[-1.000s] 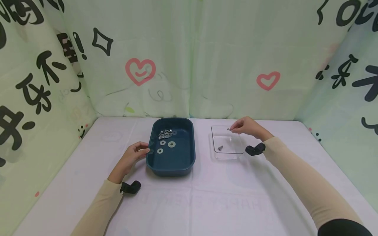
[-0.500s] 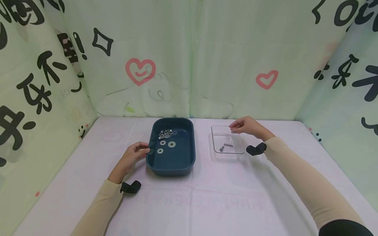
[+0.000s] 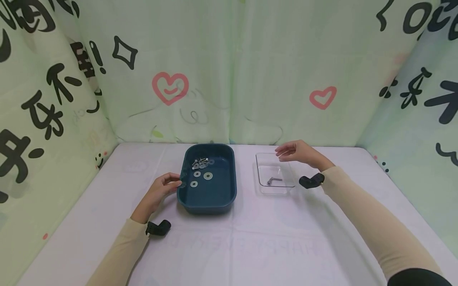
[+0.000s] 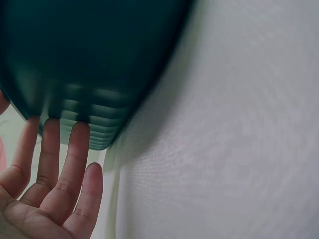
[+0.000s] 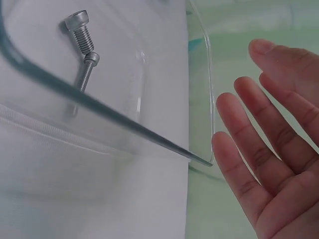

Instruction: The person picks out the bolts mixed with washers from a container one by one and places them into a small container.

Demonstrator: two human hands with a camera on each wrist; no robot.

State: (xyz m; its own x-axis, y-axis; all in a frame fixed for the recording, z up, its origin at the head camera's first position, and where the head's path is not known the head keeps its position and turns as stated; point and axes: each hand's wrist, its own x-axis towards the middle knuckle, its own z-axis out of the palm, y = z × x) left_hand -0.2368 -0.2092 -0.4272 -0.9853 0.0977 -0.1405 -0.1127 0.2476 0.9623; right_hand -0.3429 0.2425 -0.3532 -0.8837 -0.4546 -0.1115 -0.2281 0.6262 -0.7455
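Left hand (image 3: 162, 188), straight fingers touching blue bin (image 3: 214, 198); right hand (image 3: 302, 153), fingers apart, near clear box (image 5: 107, 110), where we count two bolts (image 5: 88, 56).

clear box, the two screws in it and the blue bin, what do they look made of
Clear box: probably glossy plastic, since it's see-through with bright edges; glass can't be ruled out.
Larger screw and thinner screw: metal, likely steel, going by their silvery shine and crisp threads.
Blue bin: likely opaque plastic, judging by its smooth, even colour and soft sheen.
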